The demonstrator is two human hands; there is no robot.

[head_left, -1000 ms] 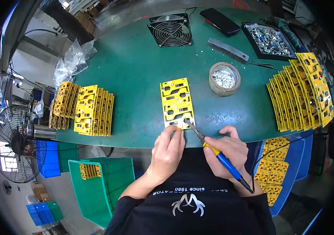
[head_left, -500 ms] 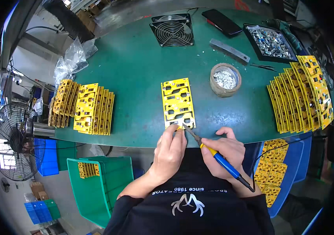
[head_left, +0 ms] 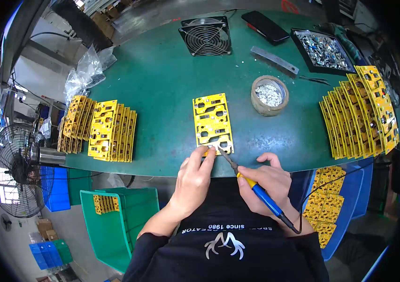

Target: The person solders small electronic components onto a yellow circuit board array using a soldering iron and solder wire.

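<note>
A yellow circuit board [head_left: 212, 120] with cut-outs and small dark parts lies flat on the green tabletop in front of me. My left hand [head_left: 193, 178] is closed, with its fingertips pressed together on the board's near left corner, partly covering it. Something small and whitish shows at those fingertips, too small to name. In my right hand [head_left: 266, 184] is a soldering iron [head_left: 266, 198] with a blue and yellow handle, gripped like a pen. Its tip reaches the board's near edge, just right of my left fingertips.
Stacks of yellow boards stand at left [head_left: 111, 131] and right [head_left: 359, 115]. Beyond the board are a round tub [head_left: 269, 96] of silvery bits, a metal bar [head_left: 274, 61], tweezers [head_left: 314, 80], a parts tray [head_left: 324, 50], a phone [head_left: 265, 27] and a square fan [head_left: 205, 37]. Bins flank me below.
My left hand has shifted a little to the left along the board's near edge, its fingers tilting over. The soldering iron and right hand have moved very slightly left.
</note>
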